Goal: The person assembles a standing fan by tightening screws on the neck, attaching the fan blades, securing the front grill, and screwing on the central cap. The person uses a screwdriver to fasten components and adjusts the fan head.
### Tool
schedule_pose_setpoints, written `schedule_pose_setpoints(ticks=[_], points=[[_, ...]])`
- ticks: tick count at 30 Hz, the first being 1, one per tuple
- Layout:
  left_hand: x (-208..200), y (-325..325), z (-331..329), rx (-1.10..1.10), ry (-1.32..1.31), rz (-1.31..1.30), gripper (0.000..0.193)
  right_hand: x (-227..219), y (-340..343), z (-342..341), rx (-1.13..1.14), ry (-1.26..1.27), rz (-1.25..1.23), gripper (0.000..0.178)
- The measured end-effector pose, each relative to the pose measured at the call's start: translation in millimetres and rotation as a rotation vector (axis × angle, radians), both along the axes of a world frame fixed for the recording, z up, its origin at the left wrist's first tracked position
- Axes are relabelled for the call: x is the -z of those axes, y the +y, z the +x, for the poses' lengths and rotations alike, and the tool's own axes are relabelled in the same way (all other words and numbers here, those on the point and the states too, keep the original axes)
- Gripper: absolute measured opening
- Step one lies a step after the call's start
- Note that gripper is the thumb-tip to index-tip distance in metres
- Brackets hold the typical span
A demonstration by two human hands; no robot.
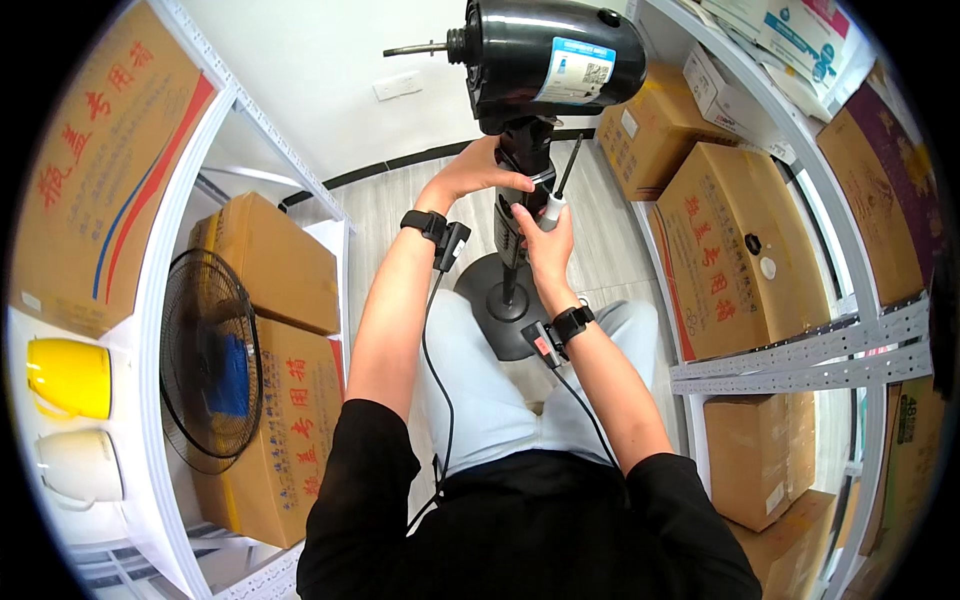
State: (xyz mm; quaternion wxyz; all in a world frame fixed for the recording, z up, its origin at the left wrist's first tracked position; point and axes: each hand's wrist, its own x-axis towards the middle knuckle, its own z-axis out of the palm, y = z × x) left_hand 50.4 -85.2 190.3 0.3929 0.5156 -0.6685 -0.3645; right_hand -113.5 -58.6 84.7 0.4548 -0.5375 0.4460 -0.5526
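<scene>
A black pedestal fan's motor housing (520,60) sits at the top centre, its metal shaft pointing left and a label on its side. Below it, my left hand (474,174) is closed around the fan stand's neck (527,145), fingers reaching across its front. My right hand (548,246) grips the pale handle of a screwdriver (567,172), its dark shaft slanting up and to the right beside the neck. The black control panel (507,232) on the column is partly behind my hands. The round base (482,292) stands on the floor between my legs.
At left, a black fan grille (210,310) with something blue behind it leans against cardboard boxes (290,420). A yellow mug (68,378) and a white mug (80,468) are on the white shelf. At right, a metal rack (800,365) holds cardboard boxes; a small black knob (753,243) lies on one.
</scene>
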Motion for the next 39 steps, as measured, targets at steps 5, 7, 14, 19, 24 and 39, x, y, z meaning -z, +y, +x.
schedule_pose_setpoints(ticks=[5,7,14,19,24,39], points=[[-7.4,40.1,16.8,-0.206,-0.148,-0.136,0.067,-11.8,19.1,26.2,-0.145,-0.061,0.104,0.034],[-10.3,42.4,24.9,-0.290,-0.188,-0.151,0.079,-11.2,15.3,40.7,-0.141,-0.081,0.091,0.032],[-6.2,28.8,22.2,-0.667,-0.121,-0.266,0.075,-21.8,-26.7,57.3,-0.262,-0.028,0.117,0.034],[-13.5,3.0,-8.2,-0.798,-0.118,-0.215,0.073,-23.7,-69.0,39.6,-0.306,0.110,0.206,0.036],[-20.0,-26.1,-28.5,-0.789,-0.269,-0.241,0.077,-23.9,-105.3,14.6,-0.325,0.127,0.207,0.038],[-0.6,-32.4,-63.5,-0.772,-0.529,-0.222,0.081,4.7,-146.7,-158.9,0.020,-0.027,0.144,0.031]])
